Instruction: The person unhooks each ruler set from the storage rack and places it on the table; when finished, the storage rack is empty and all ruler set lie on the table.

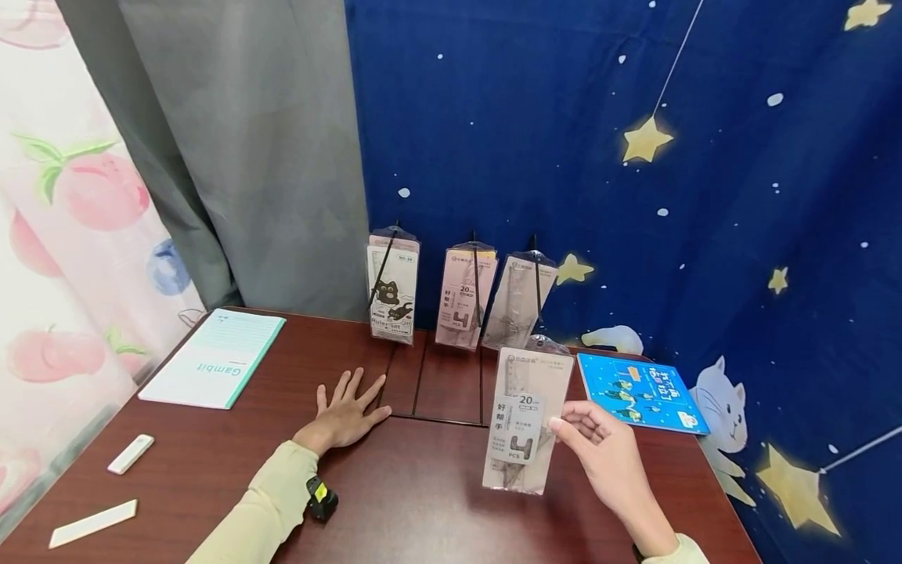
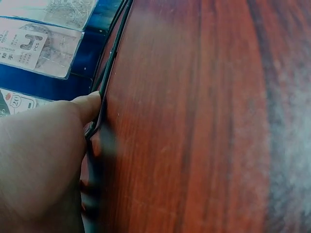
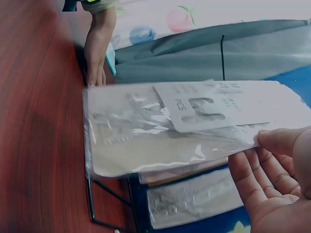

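My right hand (image 1: 609, 454) pinches a clear-sleeved ruler set (image 1: 517, 376) by its side edge, thumb in front and fingers behind. The pack is upright above the table, its label reading 20 cm, 4 PCS. My left hand (image 1: 348, 413) rests on the table with fingers spread, its thumb touching the black wire rack's base (image 2: 108, 73). From the rack's hooks hang a ruler set with black cats (image 1: 393, 294), a pinkish ruler set (image 1: 466, 301) in the middle, and another ruler set (image 1: 517, 301) on the right, partly hidden by the held one.
A white notebook (image 1: 211, 356) with a green edge lies at the left, a blue booklet (image 1: 641, 392) at the right. Two small white items, a rounded bar (image 1: 131, 454) and a flat slanted strip (image 1: 93, 523), lie front left. Curtains (image 1: 550, 117) stand behind the table.
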Action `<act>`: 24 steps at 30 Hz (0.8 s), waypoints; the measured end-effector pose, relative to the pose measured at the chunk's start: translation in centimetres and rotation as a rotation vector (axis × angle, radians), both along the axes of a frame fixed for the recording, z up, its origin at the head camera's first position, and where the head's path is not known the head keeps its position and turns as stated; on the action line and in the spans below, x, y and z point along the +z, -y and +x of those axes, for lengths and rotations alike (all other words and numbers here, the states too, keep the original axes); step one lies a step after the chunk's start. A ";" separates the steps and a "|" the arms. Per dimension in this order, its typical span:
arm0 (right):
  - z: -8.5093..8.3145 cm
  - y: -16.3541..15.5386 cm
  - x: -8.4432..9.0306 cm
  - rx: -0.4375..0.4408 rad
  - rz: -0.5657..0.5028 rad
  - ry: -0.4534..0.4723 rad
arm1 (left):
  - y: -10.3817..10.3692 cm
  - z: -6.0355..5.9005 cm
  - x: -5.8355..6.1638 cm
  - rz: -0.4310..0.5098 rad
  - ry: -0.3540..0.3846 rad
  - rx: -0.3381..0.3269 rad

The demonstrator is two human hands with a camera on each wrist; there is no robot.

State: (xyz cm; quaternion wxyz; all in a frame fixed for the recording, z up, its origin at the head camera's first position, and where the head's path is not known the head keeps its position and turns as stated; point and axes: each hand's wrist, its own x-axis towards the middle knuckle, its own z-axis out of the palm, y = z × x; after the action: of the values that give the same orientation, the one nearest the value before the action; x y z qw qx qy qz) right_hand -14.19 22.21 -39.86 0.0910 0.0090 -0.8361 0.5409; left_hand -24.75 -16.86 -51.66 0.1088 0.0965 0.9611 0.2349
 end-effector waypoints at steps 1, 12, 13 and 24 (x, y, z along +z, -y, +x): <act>0.3 -0.3 -0.1 -0.008 -0.001 0.007 | 0.0 0.0 0.0 0.007 -0.002 -0.001; 2.3 -8.7 -0.7 -0.197 0.049 0.238 | 0.3 -0.5 -0.9 0.041 -0.011 -0.005; 2.4 -9.8 -0.9 -0.205 0.064 0.271 | 0.4 -0.6 -1.1 0.039 -0.014 -0.005; 2.2 -20.9 -5.3 -0.182 0.027 0.629 | 0.6 -1.4 -2.8 0.022 -0.032 -0.003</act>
State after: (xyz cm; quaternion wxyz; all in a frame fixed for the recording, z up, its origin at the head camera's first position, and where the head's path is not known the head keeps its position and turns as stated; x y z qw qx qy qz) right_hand -11.95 43.15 -45.18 -0.1241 -0.2320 -0.8277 0.4957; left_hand -26.13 -17.49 -54.45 0.0928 0.1029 0.9599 0.2439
